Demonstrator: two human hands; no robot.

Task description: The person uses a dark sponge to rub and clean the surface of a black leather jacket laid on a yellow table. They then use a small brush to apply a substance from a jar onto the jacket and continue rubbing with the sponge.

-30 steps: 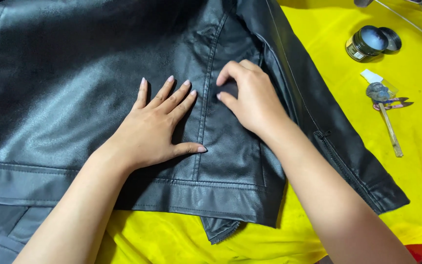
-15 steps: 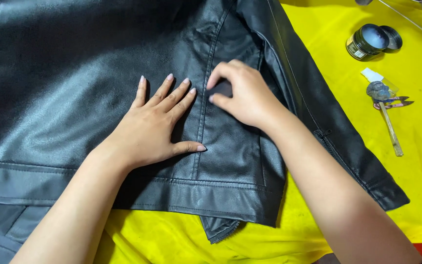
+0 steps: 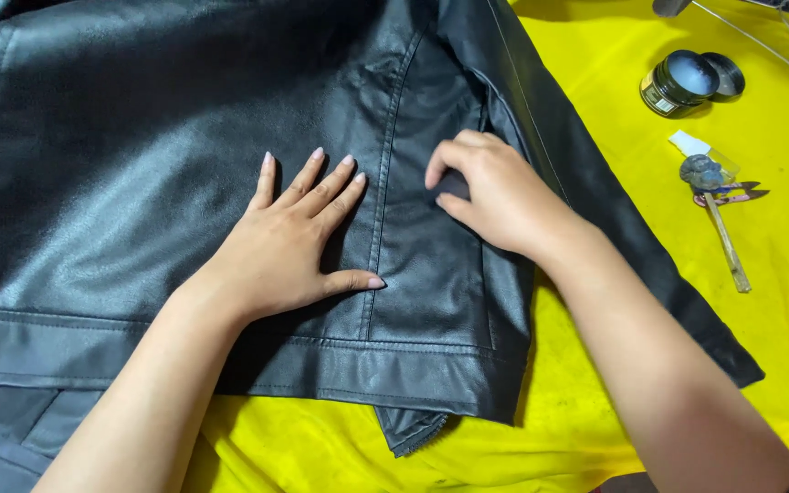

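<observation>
Jacket: black leather-look jacket [image 3: 184, 173] lies spread flat on the yellow cloth [image 3: 760, 365].
Left hand: our left hand [image 3: 289, 242] rests flat on a panel, fingers spread, gripping nothing.
Right hand: our right hand [image 3: 495, 192] curls, fingertips pinching a small dark pad [image 3: 454, 185] against the jacket.
Handling: we judge it soft, floppy, fairly heavy, slick; best held at hem or seams.
Nearby: 1 open tin [image 3: 678, 82].

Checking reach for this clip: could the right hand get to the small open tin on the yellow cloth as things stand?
Probably yes. The right hand rests on the black jacket, and the tin sits up and to its right on the yellow cloth. Only the jacket's sleeve lies between them, flat; nothing stands in the way.
</observation>
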